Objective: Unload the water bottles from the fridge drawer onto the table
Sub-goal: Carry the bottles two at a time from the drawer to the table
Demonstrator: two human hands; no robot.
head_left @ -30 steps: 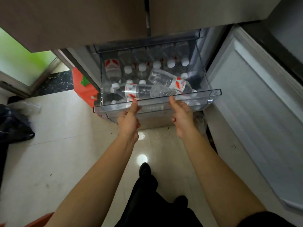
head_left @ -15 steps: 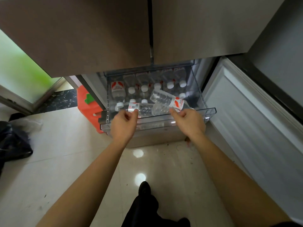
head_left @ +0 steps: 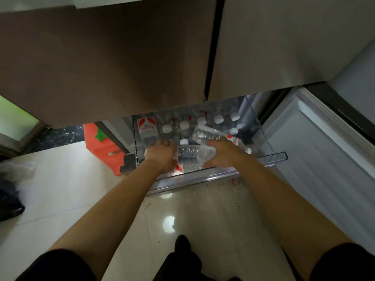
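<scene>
Reaching into the open fridge drawer (head_left: 272,157), a person's left hand (head_left: 162,154) and right hand (head_left: 223,152) clasp opposite ends of a water bottle (head_left: 192,154) lying atop the others; lifting it clear toward the unseen table looks next.

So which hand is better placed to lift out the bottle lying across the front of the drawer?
Probably the left hand: it lies over the label end of the lying bottle. The right hand only touches its clear end, beside a second tilted bottle. Neither grip is clear.
</scene>
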